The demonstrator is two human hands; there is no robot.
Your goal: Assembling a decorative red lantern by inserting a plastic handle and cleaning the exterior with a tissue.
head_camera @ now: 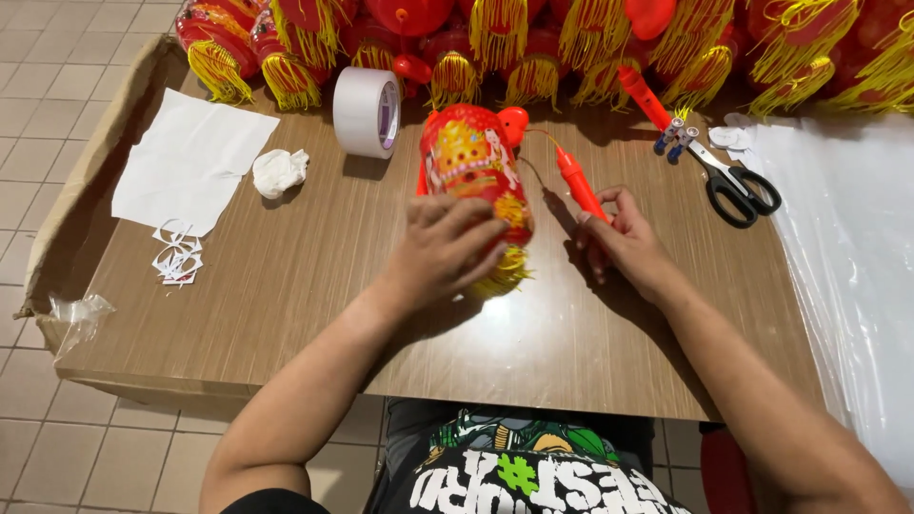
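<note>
- Left hand [440, 249], nearest the camera, closed over the lower end of one red and yellow paper lantern [471, 171] lying mid-table [286, 286].
- Right hand [624, 243] pinches one orange handle stick [578, 183], just beside the lantern.
- One white tape roll [367, 111], upright, behind-left.
- One black-handled scissors [728, 181], right.
- One white sheet [190, 157], one crumpled wad [279, 171], left.
- Fringed lanterns [533, 38] heaped along the far edge; count uncertain.

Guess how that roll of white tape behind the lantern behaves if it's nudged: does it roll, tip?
The roll of white tape stands on its edge on the wooden table, so a nudge would probably roll it or topple it flat. Its hollow core suggests it is fairly light. It looks rigid enough to lift one-handed.
</note>
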